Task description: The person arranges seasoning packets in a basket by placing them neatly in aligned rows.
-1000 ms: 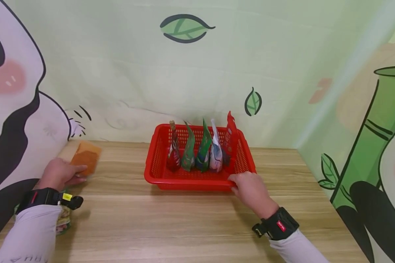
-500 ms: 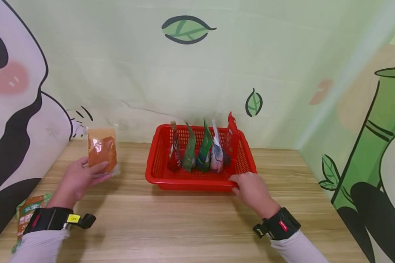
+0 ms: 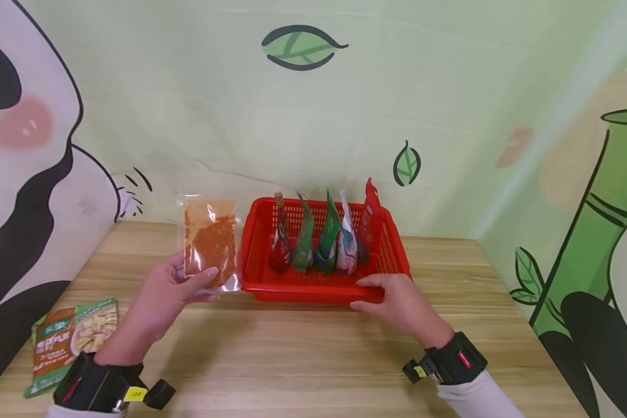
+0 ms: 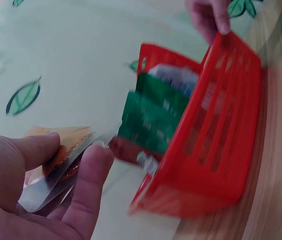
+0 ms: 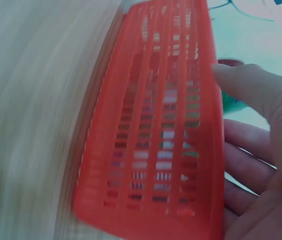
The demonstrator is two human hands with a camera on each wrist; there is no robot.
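Observation:
My left hand (image 3: 162,296) pinches a clear zip bag of orange-red powder (image 3: 210,241) by its lower edge, thumb in front and fingers behind. The bag stands upright just left of the red plastic basket (image 3: 303,288), overlapping its left rim in the head view. In the left wrist view, the bag (image 4: 56,160) shows edge-on between thumb and fingers. My right hand (image 3: 399,302) holds the basket's near right rim, its thumb on the outside. Standing in a row inside are a dark red pouch (image 3: 280,247), two green packets (image 3: 304,241), a white packet (image 3: 347,244) and a red packet (image 3: 370,223).
A green and brown food packet (image 3: 73,342) with a picture on it lies on the wooden table (image 3: 292,360) at the left, beside my left forearm. A printed cloth backdrop (image 3: 214,116) rises behind the table's back edge.
My left hand has lifted the bag of powder from the far left and carried it right, up to the basket. The food packet it covered now shows. My right hand stays at the basket rim, thumb more spread.

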